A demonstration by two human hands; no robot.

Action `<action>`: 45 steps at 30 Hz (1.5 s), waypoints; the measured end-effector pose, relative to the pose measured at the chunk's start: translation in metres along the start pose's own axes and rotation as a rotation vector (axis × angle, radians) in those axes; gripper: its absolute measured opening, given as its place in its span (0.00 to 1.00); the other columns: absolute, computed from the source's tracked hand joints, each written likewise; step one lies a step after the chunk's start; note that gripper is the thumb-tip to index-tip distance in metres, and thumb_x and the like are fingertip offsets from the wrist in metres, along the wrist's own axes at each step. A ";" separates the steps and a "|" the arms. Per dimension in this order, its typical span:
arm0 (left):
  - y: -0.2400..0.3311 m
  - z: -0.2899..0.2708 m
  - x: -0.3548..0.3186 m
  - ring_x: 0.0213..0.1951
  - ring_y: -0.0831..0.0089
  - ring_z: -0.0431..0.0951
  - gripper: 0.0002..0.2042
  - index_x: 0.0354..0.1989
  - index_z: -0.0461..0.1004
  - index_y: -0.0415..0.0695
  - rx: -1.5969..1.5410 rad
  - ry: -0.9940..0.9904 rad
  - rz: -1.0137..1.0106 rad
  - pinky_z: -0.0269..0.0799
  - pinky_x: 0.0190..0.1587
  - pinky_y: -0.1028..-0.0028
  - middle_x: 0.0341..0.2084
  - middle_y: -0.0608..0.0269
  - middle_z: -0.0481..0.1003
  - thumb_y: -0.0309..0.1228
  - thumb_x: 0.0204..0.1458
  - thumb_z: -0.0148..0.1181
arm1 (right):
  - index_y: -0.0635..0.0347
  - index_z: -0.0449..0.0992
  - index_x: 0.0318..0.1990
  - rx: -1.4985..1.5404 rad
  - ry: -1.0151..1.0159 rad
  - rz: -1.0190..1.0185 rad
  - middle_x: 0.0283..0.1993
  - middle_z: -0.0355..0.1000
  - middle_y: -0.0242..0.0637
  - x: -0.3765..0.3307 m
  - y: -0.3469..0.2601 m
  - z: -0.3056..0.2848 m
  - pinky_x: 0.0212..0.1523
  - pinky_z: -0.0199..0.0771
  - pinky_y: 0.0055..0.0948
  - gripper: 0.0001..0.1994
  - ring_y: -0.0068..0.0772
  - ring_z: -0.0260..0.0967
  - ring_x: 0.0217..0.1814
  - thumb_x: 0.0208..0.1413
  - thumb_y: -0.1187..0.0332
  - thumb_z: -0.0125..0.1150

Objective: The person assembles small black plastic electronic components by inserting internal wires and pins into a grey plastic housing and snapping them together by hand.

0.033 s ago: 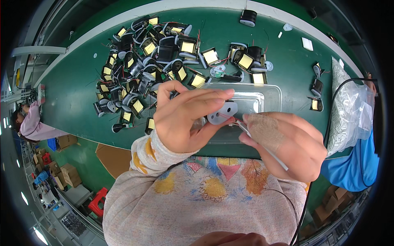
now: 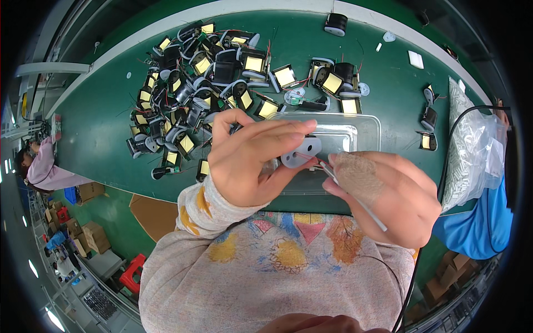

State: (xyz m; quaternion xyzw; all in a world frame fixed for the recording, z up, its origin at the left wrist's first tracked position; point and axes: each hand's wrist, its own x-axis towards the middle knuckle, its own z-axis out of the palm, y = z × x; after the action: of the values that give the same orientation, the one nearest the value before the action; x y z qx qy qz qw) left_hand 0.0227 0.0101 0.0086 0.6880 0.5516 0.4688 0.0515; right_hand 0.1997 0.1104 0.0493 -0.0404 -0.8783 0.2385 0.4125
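My left hand (image 2: 250, 152) is closed round a grey oval end piece (image 2: 311, 149) with several holes, held between thumb and fingers above the clear plastic box. Whatever body is behind that piece is mostly hidden by the hand. A thin red wire (image 2: 305, 157) shows at one of its holes. My right hand (image 2: 397, 194), with a tan patch across its fingers, pinches a slim white stick-like tool (image 2: 373, 215). The tool slants up and left, its tip close to the wire and the piece; whether it touches them I cannot tell.
Under my hands is the clear plastic box (image 2: 380, 133) on the green table (image 2: 105, 133). A heap of black assemblies (image 2: 225, 72) with yellow pads and thin wires fills the back left. At right sits a clear bag of small white parts (image 2: 463, 150); a person (image 2: 50, 166) is at far left.
My right hand and the white tool have shifted very slightly, the tool's rear end a touch to the left. My left hand and the piece look almost still.
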 end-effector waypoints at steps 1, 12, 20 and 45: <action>0.000 0.000 0.000 0.40 0.68 0.79 0.22 0.42 0.63 0.45 0.020 -0.009 0.002 0.56 0.43 0.67 0.40 0.54 0.78 0.20 0.37 0.65 | 0.72 0.76 0.30 -0.026 0.027 -0.020 0.28 0.75 0.46 -0.002 0.000 0.001 0.30 0.77 0.26 0.17 0.39 0.75 0.29 0.25 0.82 0.72; 0.000 0.003 0.005 0.50 0.61 0.72 0.16 0.34 0.73 0.41 -0.358 -0.017 -0.214 0.65 0.49 0.66 0.40 0.63 0.78 0.25 0.34 0.68 | 0.69 0.77 0.28 0.087 -0.040 0.195 0.26 0.73 0.43 0.009 0.005 0.000 0.24 0.68 0.27 0.13 0.36 0.70 0.23 0.28 0.80 0.70; 0.001 0.004 -0.002 0.45 0.60 0.76 0.19 0.39 0.66 0.38 -0.787 0.092 -0.168 0.72 0.46 0.67 0.40 0.45 0.75 0.19 0.38 0.68 | 0.66 0.77 0.31 -0.144 -0.011 0.036 0.26 0.70 0.38 0.002 -0.002 -0.001 0.20 0.68 0.23 0.17 0.30 0.67 0.23 0.25 0.74 0.61; 0.008 0.008 0.001 0.44 0.65 0.77 0.13 0.37 0.69 0.33 -0.678 0.172 -0.437 0.72 0.46 0.73 0.39 0.47 0.75 0.20 0.44 0.64 | 0.65 0.77 0.29 -0.032 0.089 0.214 0.21 0.65 0.37 0.003 0.012 0.030 0.21 0.62 0.27 0.10 0.36 0.61 0.21 0.33 0.81 0.62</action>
State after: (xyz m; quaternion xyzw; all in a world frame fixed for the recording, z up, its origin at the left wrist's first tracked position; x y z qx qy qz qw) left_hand 0.0341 0.0116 0.0095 0.4570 0.5012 0.6578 0.3275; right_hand 0.1741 0.1101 0.0299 -0.1508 -0.8535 0.2651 0.4226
